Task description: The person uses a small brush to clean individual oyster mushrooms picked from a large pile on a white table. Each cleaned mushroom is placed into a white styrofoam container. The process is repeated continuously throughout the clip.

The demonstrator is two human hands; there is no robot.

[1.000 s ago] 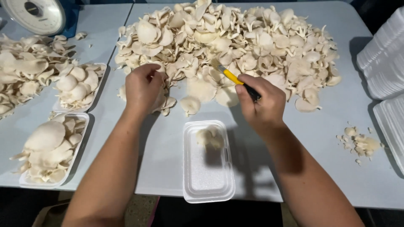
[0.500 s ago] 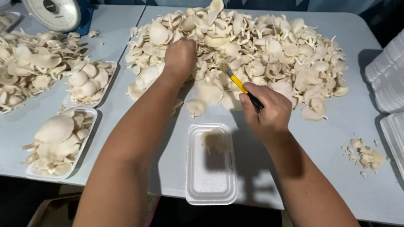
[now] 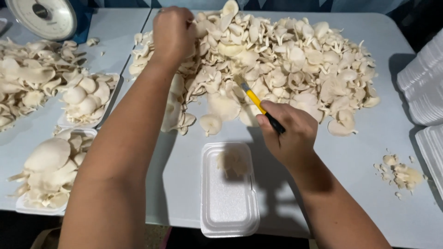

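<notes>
A large heap of pale oyster mushrooms (image 3: 286, 64) covers the far middle of the grey table (image 3: 360, 157). My left hand (image 3: 173, 32) reaches to the heap's far left side, fingers closed among the mushrooms; whether it grips one is hidden. My right hand (image 3: 290, 131) is closed around a yellow-handled knife (image 3: 254, 99) whose blade points up-left at the heap's near edge. A white foam tray (image 3: 228, 198) sits at the table's front edge between my arms, with one small mushroom piece (image 3: 234, 161) at its far end.
Two foam trays filled with mushrooms (image 3: 50, 170) (image 3: 85, 99) stand at the left beside another loose pile (image 3: 23, 87). A dial scale (image 3: 44, 16) stands at the far left. Stacked foam trays (image 3: 424, 87) line the right edge, with mushroom trimmings (image 3: 401, 173) near them.
My left hand has moved from the heap's near edge away from me to its far left side. The right hand with the knife has stayed almost still.
</notes>
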